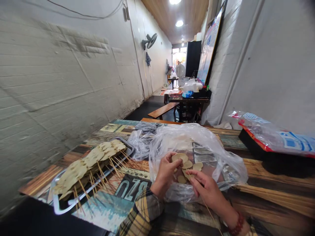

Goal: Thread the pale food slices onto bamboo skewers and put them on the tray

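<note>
My left hand [165, 175] is closed on a round pale food slice [179, 157], held above several more slices [194, 166] lying on a clear plastic bag [221, 157]. My right hand [205, 186] pinches a thin bamboo skewer [209, 211] whose tip points into the slices. Both hands rest close together over the bag at the table's near edge.
A metal tray [57, 206] at the left holds several skewers loaded with slices [88, 164]. A bundle of bare skewers [278, 193] lies at the right. A wrapped red and black box [270, 141] stands at the far right. White walls flank the table; benches and tables stand further down the corridor.
</note>
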Tool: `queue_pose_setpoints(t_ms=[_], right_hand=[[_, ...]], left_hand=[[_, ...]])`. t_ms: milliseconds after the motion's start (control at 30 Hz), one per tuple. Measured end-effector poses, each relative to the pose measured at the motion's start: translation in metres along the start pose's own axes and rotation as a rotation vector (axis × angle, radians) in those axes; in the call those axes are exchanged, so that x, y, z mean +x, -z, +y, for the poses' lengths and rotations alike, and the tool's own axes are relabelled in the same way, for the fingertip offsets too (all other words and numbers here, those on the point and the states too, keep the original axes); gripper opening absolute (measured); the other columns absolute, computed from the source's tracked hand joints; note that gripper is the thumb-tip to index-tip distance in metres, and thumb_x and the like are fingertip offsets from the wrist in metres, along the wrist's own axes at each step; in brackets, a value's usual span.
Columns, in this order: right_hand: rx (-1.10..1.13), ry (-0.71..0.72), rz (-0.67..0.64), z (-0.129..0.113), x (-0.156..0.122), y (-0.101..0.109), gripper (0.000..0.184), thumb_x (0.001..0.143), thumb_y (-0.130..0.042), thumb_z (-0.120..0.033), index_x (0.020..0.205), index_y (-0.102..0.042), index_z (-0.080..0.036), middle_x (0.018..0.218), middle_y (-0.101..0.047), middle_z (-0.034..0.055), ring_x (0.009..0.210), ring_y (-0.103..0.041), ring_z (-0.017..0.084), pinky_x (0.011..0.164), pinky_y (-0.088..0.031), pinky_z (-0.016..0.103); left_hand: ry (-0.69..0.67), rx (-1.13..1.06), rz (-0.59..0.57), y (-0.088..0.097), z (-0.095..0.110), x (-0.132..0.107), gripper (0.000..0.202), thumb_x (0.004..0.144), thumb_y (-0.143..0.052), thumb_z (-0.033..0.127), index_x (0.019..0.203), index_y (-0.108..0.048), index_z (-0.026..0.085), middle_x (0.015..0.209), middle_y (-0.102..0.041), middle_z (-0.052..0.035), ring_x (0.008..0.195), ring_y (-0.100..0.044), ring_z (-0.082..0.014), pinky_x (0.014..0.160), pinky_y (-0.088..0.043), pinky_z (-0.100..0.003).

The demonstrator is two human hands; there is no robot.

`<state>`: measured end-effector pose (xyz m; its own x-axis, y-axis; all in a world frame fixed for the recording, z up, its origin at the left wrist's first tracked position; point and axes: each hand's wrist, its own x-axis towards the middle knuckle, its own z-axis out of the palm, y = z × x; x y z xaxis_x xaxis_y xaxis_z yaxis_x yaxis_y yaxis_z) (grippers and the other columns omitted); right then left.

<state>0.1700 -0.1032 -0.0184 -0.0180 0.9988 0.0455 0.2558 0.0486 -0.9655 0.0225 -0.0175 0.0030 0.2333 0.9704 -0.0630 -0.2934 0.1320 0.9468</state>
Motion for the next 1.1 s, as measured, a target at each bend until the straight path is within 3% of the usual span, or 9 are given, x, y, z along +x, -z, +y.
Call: queue_pose_setpoints(t_ms=[100, 233, 433, 700, 867, 1100], right_hand=[[0.015, 0.006, 0.088, 0.004, 0.002, -0.001, 0.044, 0.088, -0.05, -0.053, 0.103, -0.068, -0.017, 0.045, -0.049, -0.0053, 0.04, -0.047, 0.014, 0.047, -0.039, 0.026], [0.003, 0.014, 0.12, 0.006, -0.002, 0.004, 0.044, 0.088, -0.05, -0.051, 0.105, -0.07, -0.016, 0.044, -0.047, -0.0058, 0.039, -0.043, 0.012, 0.045, -0.038, 0.025], [-0.042, 0.042, 0.11, 0.0, -0.012, 0.009, 0.04, 0.089, -0.051, -0.045, 0.113, -0.071, -0.02, 0.058, -0.062, 0.0005, 0.05, -0.055, 0.015, 0.049, -0.046, 0.026], [-0.125, 0.074, 0.113, -0.005, -0.01, 0.009, 0.037, 0.088, -0.051, -0.039, 0.11, -0.073, -0.019, 0.071, -0.071, 0.0049, 0.074, -0.067, 0.021, 0.055, -0.052, 0.027], [-0.165, 0.103, 0.114, -0.008, -0.011, 0.009, 0.037, 0.088, -0.051, -0.037, 0.11, -0.074, -0.019, 0.076, -0.074, 0.0054, 0.078, -0.07, 0.022, 0.059, -0.055, 0.027], [-0.178, 0.12, 0.124, -0.007, -0.01, 0.009, 0.037, 0.088, -0.051, -0.036, 0.111, -0.075, -0.02, 0.075, -0.075, 0.0047, 0.075, -0.071, 0.022, 0.057, -0.055, 0.027]], left_hand=[[0.048, -0.046, -0.019, -0.002, -0.001, -0.003, 0.03, 0.059, -0.08, 0.027, 0.08, -0.063, 0.016, 0.065, -0.065, 0.0009, 0.055, -0.058, -0.0104, 0.055, -0.045, -0.02], [0.092, -0.152, 0.017, 0.001, 0.002, -0.004, 0.035, 0.056, -0.083, 0.027, 0.082, -0.063, 0.015, 0.076, -0.068, -0.001, 0.06, -0.062, -0.011, 0.06, -0.049, -0.022], [0.13, -0.167, -0.006, 0.001, 0.007, -0.007, 0.037, 0.056, -0.083, 0.025, 0.084, -0.061, 0.015, 0.075, -0.067, 0.0001, 0.06, -0.063, -0.0115, 0.06, -0.049, -0.022], [0.058, -0.075, -0.05, -0.001, 0.004, -0.007, 0.03, 0.058, -0.081, 0.023, 0.081, -0.064, 0.013, 0.074, -0.065, 0.0001, 0.06, -0.057, -0.0081, 0.057, -0.044, -0.019], [0.029, -0.047, -0.017, 0.001, 0.002, -0.005, 0.03, 0.059, -0.081, 0.025, 0.082, -0.064, 0.013, 0.07, -0.062, 0.0028, 0.053, -0.049, -0.0051, 0.05, -0.036, -0.018], [0.013, -0.056, -0.007, 0.0, 0.003, -0.006, 0.03, 0.059, -0.08, 0.025, 0.081, -0.064, 0.014, 0.072, -0.063, 0.0021, 0.058, -0.051, -0.007, 0.054, -0.037, -0.019]])
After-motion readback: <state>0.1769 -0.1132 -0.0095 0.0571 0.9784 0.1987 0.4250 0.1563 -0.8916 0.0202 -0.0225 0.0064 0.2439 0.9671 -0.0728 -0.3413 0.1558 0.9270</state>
